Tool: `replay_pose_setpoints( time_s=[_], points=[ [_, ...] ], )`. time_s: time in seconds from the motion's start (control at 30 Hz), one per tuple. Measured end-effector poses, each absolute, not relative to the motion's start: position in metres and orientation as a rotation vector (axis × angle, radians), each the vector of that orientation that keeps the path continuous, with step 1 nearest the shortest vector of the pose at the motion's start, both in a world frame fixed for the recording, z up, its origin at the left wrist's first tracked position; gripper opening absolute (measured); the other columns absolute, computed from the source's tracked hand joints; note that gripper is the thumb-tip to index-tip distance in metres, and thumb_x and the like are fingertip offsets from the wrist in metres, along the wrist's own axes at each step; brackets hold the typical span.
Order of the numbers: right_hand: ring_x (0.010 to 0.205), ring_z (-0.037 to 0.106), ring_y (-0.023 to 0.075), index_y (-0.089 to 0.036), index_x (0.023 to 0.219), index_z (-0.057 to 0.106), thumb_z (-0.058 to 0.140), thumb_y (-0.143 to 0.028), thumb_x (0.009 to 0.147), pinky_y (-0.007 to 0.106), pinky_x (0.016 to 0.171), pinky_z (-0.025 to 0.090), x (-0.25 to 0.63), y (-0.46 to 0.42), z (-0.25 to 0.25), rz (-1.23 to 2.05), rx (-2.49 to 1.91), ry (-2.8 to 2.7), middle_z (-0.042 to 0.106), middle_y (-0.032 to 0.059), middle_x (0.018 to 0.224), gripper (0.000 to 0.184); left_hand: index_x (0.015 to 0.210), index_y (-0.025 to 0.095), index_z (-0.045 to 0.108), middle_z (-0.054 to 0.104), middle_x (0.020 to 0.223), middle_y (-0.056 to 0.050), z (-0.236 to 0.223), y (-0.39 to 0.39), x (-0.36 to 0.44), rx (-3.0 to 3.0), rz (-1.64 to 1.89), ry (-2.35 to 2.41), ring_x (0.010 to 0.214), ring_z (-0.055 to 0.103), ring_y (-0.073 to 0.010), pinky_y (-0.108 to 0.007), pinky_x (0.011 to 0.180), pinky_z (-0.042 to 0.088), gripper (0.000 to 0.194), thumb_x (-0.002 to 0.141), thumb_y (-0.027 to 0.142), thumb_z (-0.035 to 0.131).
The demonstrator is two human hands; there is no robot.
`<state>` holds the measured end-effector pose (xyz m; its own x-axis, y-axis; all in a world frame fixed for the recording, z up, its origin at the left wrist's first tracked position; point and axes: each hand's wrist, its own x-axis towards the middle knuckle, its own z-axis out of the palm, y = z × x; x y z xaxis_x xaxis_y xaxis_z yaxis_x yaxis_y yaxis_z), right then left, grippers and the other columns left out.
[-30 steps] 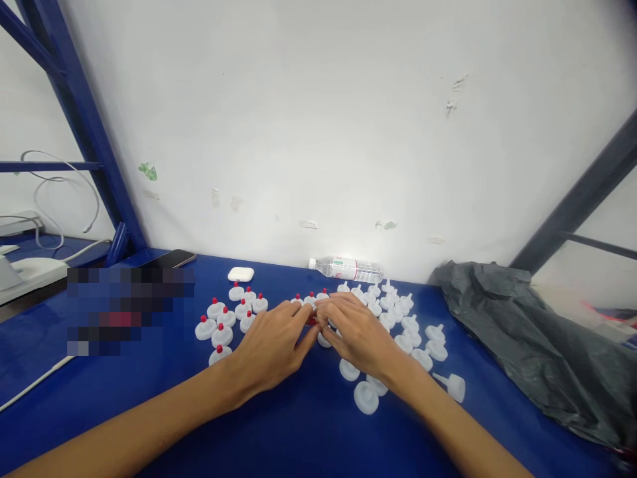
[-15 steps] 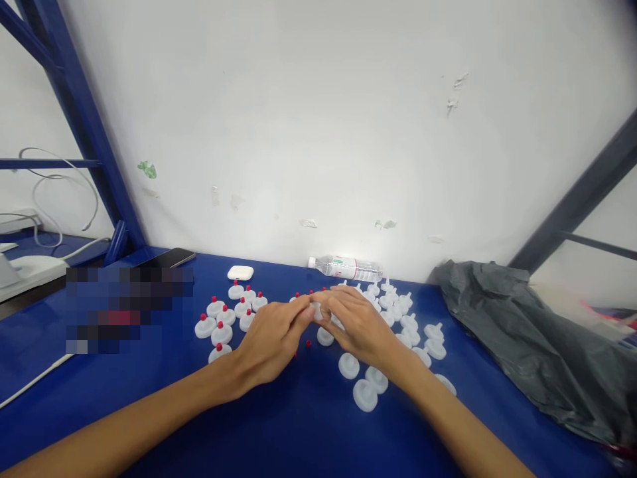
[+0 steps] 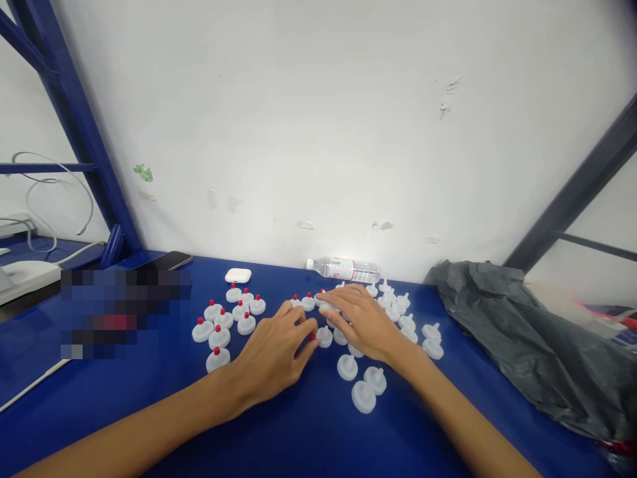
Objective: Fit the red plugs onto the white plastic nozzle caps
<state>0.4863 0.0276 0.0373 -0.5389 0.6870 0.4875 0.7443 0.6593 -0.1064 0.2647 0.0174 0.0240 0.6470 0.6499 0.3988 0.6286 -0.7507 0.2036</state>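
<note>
My left hand (image 3: 286, 342) is low over the table, its thumb and index fingertip closed around a small red cap (image 3: 312, 335). Just to the right, my right hand (image 3: 361, 318) reaches over a group of white spouted lids (image 3: 347, 366). Its thumb and fingers appear closed on a pale lid, mostly hidden beneath them. Beyond the fingertips stand a few lids with red caps on their spouts, one being a capped lid (image 3: 308, 303). More capped lids (image 3: 219, 336) stand in a cluster left of my left hand.
Uncapped lids (image 3: 432, 348) spread to the right. A clear plastic bottle (image 3: 343, 269) lies along the wall, with a white case (image 3: 238, 275) and a phone (image 3: 174, 260) farther left. A dark grey plastic bag (image 3: 517, 338) covers the right side of the blue table (image 3: 308, 438).
My hands were together around a white lid and have separated. The left has lowered to the red cap, its fingers more bent; the right now lies flatter over the lids.
</note>
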Motion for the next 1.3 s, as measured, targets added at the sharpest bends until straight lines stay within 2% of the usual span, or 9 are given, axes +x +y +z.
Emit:
replay_pose_setpoints(
  time_s=[0.17,0.4,0.53,0.63,0.73,0.83,0.93,1.07,1.3],
  points=[
    [0.133,0.053,0.0226,-0.029,0.14,0.057,0.032,-0.038,0.109,0.05,0.117,0.028,0.484,0.023,0.036,0.003,-1.137,-2.485,0.064,0.0024,0.138,0.041,0.09,0.02,0.061,0.061,0.097,-0.005,0.016,0.018,0.265,2.795,0.536,1.162,0.093,0.053,-0.0232,-0.03,0.061,0.038,0.011,0.097,0.026,0.055],
    [0.129,0.054,0.0249,-0.029,0.132,0.064,0.027,-0.037,0.109,0.051,0.112,0.032,0.483,0.026,0.038,-0.091,-1.288,-2.384,0.065,0.0038,0.136,0.044,0.089,0.02,0.061,0.062,0.095,-0.006,0.014,0.02,0.263,2.792,0.514,1.225,0.094,0.054,-0.0253,-0.033,0.063,0.042,0.009,0.095,0.025,0.056],
    [0.139,0.046,0.0282,-0.029,0.136,0.061,0.022,-0.043,0.109,0.056,0.116,0.027,0.477,0.035,0.035,-0.067,-1.421,-2.408,0.058,0.0071,0.146,0.049,0.097,0.02,0.063,0.063,0.098,-0.007,0.014,0.02,0.263,2.794,0.544,1.231,0.096,0.054,-0.0264,-0.035,0.066,0.043,0.01,0.095,0.027,0.056],
    [0.139,0.047,0.028,-0.025,0.134,0.062,0.02,-0.045,0.109,0.058,0.117,0.024,0.471,0.045,0.036,0.006,-1.428,-2.42,0.061,0.0078,0.142,0.053,0.096,0.02,0.062,0.063,0.097,-0.007,0.021,0.022,0.262,2.807,0.645,1.25,0.094,0.054,-0.0254,-0.036,0.071,0.044,0.014,0.098,0.027,0.05],
    [0.13,0.056,0.0249,-0.024,0.123,0.067,0.022,-0.043,0.11,0.055,0.115,0.029,0.467,0.052,0.044,0.025,-1.33,-2.377,0.069,0.0059,0.13,0.05,0.09,0.02,0.06,0.063,0.093,-0.006,0.03,0.026,0.261,2.804,0.723,1.358,0.089,0.053,-0.024,-0.034,0.067,0.041,0.02,0.1,0.022,0.043],
    [0.118,0.062,0.0241,-0.025,0.116,0.067,0.043,-0.041,0.106,0.051,0.11,0.037,0.464,0.054,0.052,-0.076,-1.194,-2.292,0.072,0.0053,0.12,0.031,0.089,0.021,0.059,0.063,0.088,-0.006,0.038,0.029,0.258,2.821,0.748,1.49,0.087,0.054,-0.0243,-0.032,0.06,0.037,0.023,0.101,0.02,0.039],
    [0.108,0.065,0.0226,-0.024,0.116,0.062,0.051,-0.028,0.103,0.044,0.1,0.046,0.461,0.049,0.055,-0.164,-1.076,-2.238,0.071,0.0058,0.114,0.017,0.095,0.021,0.058,0.064,0.089,-0.006,0.042,0.029,0.257,2.812,0.772,1.598,0.087,0.056,-0.0247,-0.032,0.059,0.036,0.022,0.102,0.022,0.038],
    [0.105,0.064,0.022,-0.024,0.127,0.051,0.046,-0.015,0.102,0.043,0.095,0.05,0.456,0.037,0.047,-0.208,-0.909,-2.297,0.069,0.0066,0.114,0.026,0.108,0.021,0.056,0.065,0.092,-0.006,0.041,0.03,0.257,2.783,0.805,1.674,0.086,0.059,-0.0254,-0.032,0.058,0.035,0.021,0.104,0.034,0.041],
    [0.087,0.064,0.0205,-0.023,0.134,0.044,0.046,-0.009,0.1,0.037,0.078,0.056,0.451,0.03,0.038,-0.339,-0.722,-2.281,0.068,0.0062,0.098,0.037,0.102,0.023,0.057,0.065,0.087,-0.003,0.033,0.031,0.257,2.879,0.829,1.458,0.079,0.058,-0.0227,-0.032,0.058,0.033,0.022,0.106,0.031,0.037]
  ],
)
